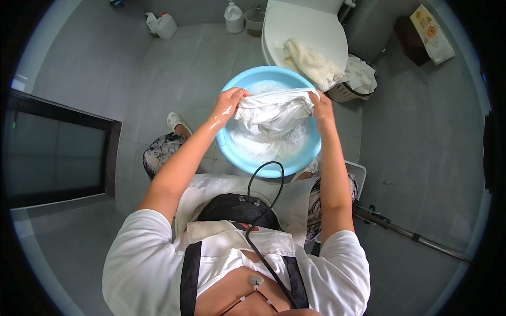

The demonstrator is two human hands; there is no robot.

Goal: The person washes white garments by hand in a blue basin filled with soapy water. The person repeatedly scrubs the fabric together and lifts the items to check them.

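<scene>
Left hand [230, 101] and right hand [321, 108] each closed on an end of a wet white garment [271, 110], stretched between them just above the blue basin [237, 150]. Suds cover the water under the cloth. Judged mid-wash: garment soaked and soaped; rinsing and wringing apparently not yet done. Beyond the basin, a knitted cream cloth [313, 63] lies on the toilet lid [300, 26].

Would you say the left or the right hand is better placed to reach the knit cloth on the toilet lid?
Right, probably. The right hand grips the white garment at the basin's far right rim, nearer the knit cloth than the left hand.
</scene>
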